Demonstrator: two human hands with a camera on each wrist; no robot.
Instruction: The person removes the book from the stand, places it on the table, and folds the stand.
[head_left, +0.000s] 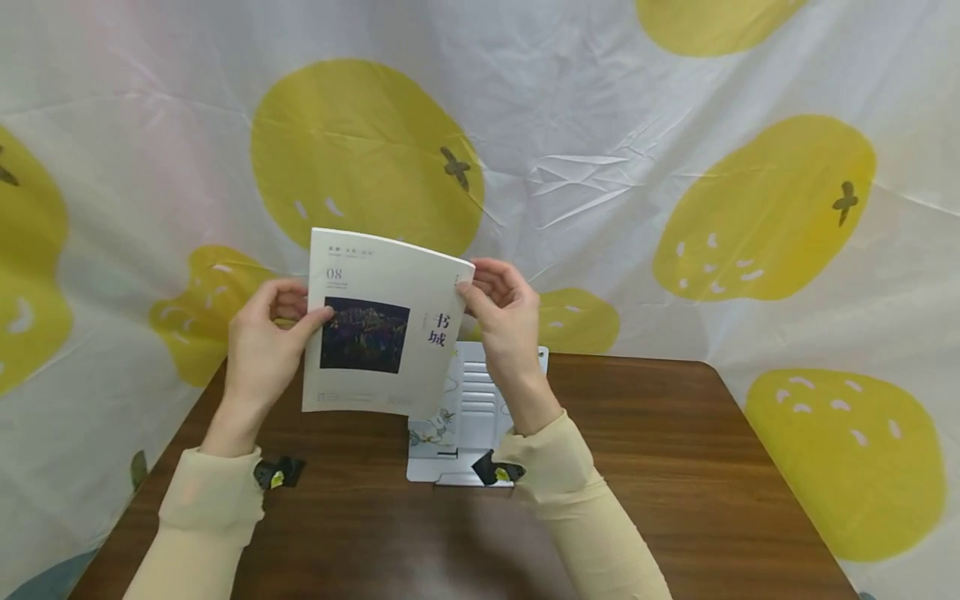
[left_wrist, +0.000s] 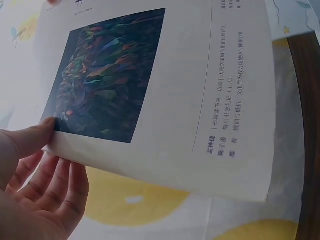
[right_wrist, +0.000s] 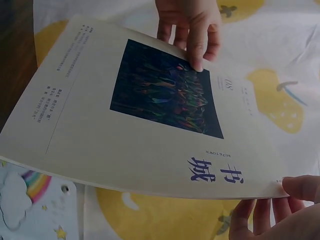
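Both hands hold up a thin white magazine (head_left: 375, 275) above the far part of the table. Its cover carries a dark picture (left_wrist: 110, 75) and purple Chinese characters (right_wrist: 215, 172), and faces me. My left hand (head_left: 266, 346) pinches the left edge, thumb on the cover and fingers behind. At the upper right corner my right hand (head_left: 506, 325) pinches it the same way. Behind the magazine's lower right, and partly hidden by it and the right hand, a white book stand (head_left: 480, 392) with a slotted back stands on the table.
The brown wooden table (head_left: 637, 467) has a rounded far right corner. A white cloth (head_left: 570, 100) with large yellow fruit prints hangs right behind and beside it. Rainbow, cloud and star drawings decorate the stand's panel (right_wrist: 55, 205).
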